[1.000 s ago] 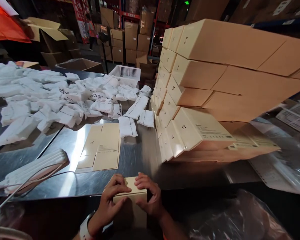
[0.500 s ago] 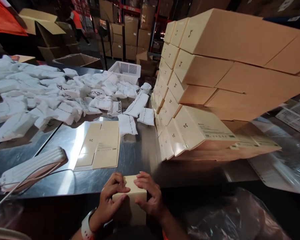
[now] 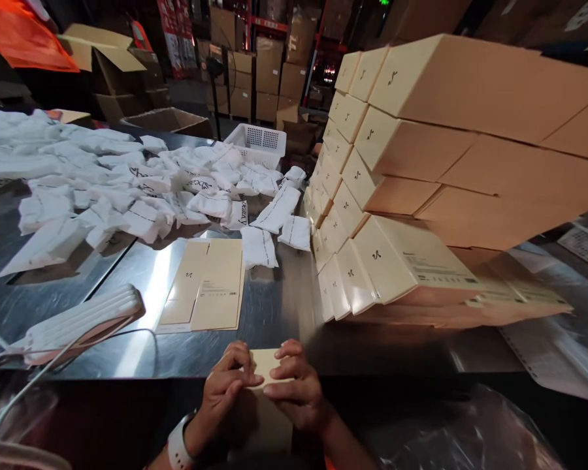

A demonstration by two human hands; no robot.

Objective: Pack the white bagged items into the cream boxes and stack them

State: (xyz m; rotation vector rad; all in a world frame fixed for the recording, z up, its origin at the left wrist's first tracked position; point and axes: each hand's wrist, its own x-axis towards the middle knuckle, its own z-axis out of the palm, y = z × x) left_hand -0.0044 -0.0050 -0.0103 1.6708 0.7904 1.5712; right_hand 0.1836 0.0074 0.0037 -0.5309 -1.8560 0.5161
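Observation:
A small cream cardboard box [image 3: 267, 427] is held upright at the near edge of the metal table, low in the view. My left hand [image 3: 231, 378] grips its left side, fingers bent over the top. On the opposite side my right hand [image 3: 296, 385] is closed round it, with its fingertips on the top face. A white watch band circles my left wrist. Beyond the hands lie flat, unfolded cream cartons [image 3: 210, 284] on the table. The lower part of the held box is in shadow.
Many white printed pouches [image 3: 147, 215] cover the table's left and middle. A tall stack of cream boxes [image 3: 392, 176] stands at the right. A white power strip [image 3: 85, 323] with cables lies at left. Behind are a white basket [image 3: 259, 145] and an open carton [image 3: 169, 121].
The view has shifted slightly, so the scene sits a little further right. My hands stay on the box, their fingers drawn closer together over its top edge.

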